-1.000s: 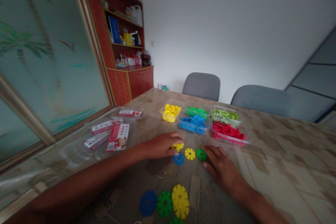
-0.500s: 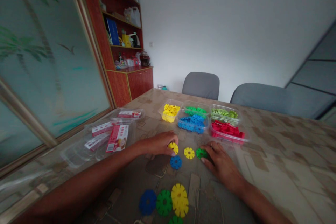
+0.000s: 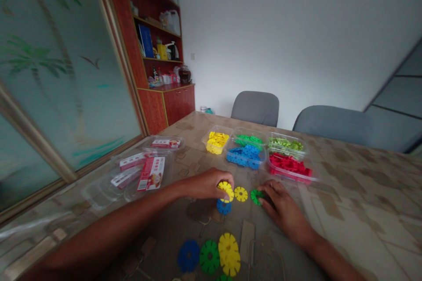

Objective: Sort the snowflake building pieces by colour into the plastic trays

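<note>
Between the thumb and fingers of my left hand point(image 3: 207, 183) is a yellow slotted plastic disc point(image 3: 225, 189), tilted up. A blue slotted disc point(image 3: 224, 207) lies just below it, its upper part covered. Close on the right, another yellow disc point(image 3: 241, 194) lies flat on the table. My right hand point(image 3: 281, 206) has its curled fingers and thumb at the right edge of a green slotted disc point(image 3: 256, 196), partly hiding it. Nearer to me lie a blue disc point(image 3: 189, 256), a green disc point(image 3: 209, 257) and overlapping yellow discs point(image 3: 229, 254).
Behind my hands stand clear tubs of yellow point(image 3: 217, 142), green point(image 3: 249, 140), blue point(image 3: 244, 156), light green point(image 3: 285, 144) and red pieces point(image 3: 290, 167). Clear lids with labels point(image 3: 151, 173) lie at left. Two grey chairs point(image 3: 255, 108) stand beyond the table.
My left hand has raised and tilted the yellow disc, bringing it slightly right, over the blue disc's upper edge. My right hand stays at the green disc. The whole view has shifted a little.
</note>
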A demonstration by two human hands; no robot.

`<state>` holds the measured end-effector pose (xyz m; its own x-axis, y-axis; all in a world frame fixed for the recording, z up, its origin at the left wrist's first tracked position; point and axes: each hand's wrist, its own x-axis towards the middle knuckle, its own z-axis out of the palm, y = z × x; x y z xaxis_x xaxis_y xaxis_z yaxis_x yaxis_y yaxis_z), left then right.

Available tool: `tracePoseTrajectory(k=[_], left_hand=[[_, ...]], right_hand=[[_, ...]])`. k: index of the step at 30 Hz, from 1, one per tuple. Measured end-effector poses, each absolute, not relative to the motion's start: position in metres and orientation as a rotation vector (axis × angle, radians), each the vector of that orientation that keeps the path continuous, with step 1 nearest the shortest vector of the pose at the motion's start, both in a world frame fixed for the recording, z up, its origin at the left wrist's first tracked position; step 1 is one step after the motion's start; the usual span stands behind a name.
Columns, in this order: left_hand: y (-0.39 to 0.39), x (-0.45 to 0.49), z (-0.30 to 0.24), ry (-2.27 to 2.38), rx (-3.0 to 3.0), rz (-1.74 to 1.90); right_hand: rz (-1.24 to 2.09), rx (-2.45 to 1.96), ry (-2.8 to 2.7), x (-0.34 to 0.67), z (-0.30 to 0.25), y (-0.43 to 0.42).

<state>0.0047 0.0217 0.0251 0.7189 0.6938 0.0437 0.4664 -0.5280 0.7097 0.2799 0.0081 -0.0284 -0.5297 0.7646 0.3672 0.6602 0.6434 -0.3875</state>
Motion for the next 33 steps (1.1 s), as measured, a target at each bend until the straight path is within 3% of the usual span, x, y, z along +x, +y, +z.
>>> tracePoseTrajectory(k=[8,20,28,33], left_hand=[[0.025,0.041,-0.009,1.071,2.332,0.527],[0.028,0.035,-0.003,1.069,2.339,0.553],[0.030,0.030,-0.009,1.060,2.272,0.639],[0.036,0.020,0.003,1.112,2.233,0.763]], right_hand=[[0.290,-1.121,-2.338,0.279,-0.028,0.008],[0.260,-1.060,-2.300,0.275,-0.017,-0.002],[0.862,-0.918,-2.513,0.226,0.012,-0.066],[0.919,-1.057,-2.577,0.217,-0.001,-0.068]])
